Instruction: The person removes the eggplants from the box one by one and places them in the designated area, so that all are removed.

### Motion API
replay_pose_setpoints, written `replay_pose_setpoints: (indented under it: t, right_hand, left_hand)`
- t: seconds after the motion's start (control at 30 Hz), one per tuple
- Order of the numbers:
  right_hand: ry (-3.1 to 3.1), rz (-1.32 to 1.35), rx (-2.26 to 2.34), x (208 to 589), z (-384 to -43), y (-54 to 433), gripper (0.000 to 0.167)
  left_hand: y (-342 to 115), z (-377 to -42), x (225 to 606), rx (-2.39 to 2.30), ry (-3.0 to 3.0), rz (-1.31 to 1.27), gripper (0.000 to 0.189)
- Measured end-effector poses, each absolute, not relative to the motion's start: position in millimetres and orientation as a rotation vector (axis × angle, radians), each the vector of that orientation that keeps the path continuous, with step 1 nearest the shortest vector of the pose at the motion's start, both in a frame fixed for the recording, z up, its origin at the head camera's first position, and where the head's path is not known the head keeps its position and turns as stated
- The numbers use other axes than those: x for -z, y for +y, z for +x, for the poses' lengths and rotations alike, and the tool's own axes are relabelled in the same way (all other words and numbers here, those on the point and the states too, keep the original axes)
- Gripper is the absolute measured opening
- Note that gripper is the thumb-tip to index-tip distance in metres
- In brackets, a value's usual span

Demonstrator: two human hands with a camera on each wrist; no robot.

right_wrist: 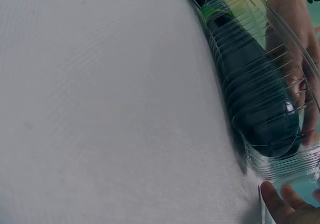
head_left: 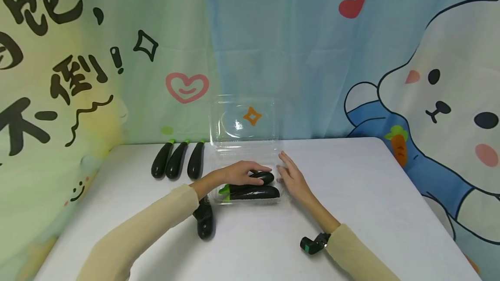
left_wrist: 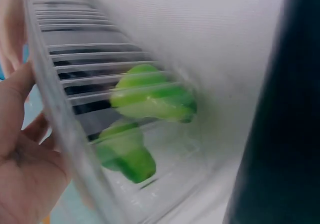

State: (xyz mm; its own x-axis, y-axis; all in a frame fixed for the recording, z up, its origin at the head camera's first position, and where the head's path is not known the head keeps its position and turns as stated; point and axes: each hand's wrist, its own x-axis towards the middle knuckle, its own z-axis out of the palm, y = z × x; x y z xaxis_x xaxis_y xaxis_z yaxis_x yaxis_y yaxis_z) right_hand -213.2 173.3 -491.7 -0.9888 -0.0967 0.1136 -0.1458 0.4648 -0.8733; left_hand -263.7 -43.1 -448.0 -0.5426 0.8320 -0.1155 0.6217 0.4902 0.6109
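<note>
A clear plastic clamshell box (head_left: 246,203) lies in the middle of the table, its lid (head_left: 230,118) standing up at the back. Two dark toy eggplants with green caps lie side by side in it. My left hand (head_left: 243,173) reaches over the rim and holds the rear eggplant (head_left: 268,178) between thumb and fingers. Nearer me is the front eggplant (head_left: 255,192); its cap and the other green cap (left_wrist: 150,93) show through the wall in the left wrist view. My right hand (head_left: 294,180) is beside the box's right end, fingers extended, apparently touching the wall.
Three more eggplants (head_left: 177,159) lie in a row at the table's back left. Another eggplant (head_left: 205,220) lies nearer, partly hidden by the left forearm. A printed curtain (head_left: 273,47) hangs behind the white table (head_left: 351,185).
</note>
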Motion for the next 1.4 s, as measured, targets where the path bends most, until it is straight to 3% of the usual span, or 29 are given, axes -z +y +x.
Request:
replay_pose_setpoints:
  t: [0.33,0.6,0.93,1.4]
  right_hand:
    - [-2.649,0.229,-1.577,491.1,-213.2,173.0,0.049]
    - [-2.640,0.227,-1.582,492.5,-212.8,172.7,0.049]
    - [-2.642,0.225,-1.577,490.6,-211.2,170.9,0.049]
    - [-2.635,0.219,-1.614,492.4,-211.0,172.4,0.050]
  left_hand:
    - [-42.9,-263.8,454.1,-0.668,2.364,1.215,0.050]
    - [-57.7,-270.7,426.9,-0.797,2.369,1.197,0.049]
    - [-131.5,-251.1,391.5,-1.012,2.513,1.110,0.050]
    - [-235.4,-190.5,413.8,-0.999,2.820,0.733,0.049]
